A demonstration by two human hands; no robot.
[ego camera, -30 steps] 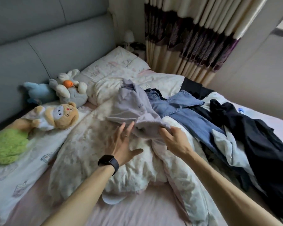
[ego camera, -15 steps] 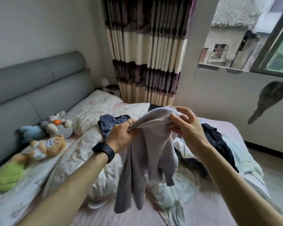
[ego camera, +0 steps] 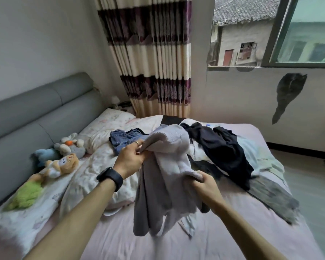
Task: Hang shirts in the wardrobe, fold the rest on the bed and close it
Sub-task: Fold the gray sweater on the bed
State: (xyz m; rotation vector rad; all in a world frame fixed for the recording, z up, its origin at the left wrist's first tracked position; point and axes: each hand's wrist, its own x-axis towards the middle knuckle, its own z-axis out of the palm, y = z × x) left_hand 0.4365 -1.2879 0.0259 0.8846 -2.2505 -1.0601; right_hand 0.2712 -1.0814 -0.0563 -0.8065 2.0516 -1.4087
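the pale grey sweater (ego camera: 167, 166) hangs lifted above the middle of the bed (ego camera: 214, 241), its folds dangling. the left hand (ego camera: 129, 159) grips its upper edge with curled fingers; the right hand (ego camera: 204, 184) clutches a bunched ribbed hem lower down, fingers closed round it.

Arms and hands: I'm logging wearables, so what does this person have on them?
Both forearms are bare, no sleeves in view. The left hand wears a thin ring, with a black watch on its wrist. Nothing shows on the right hand.
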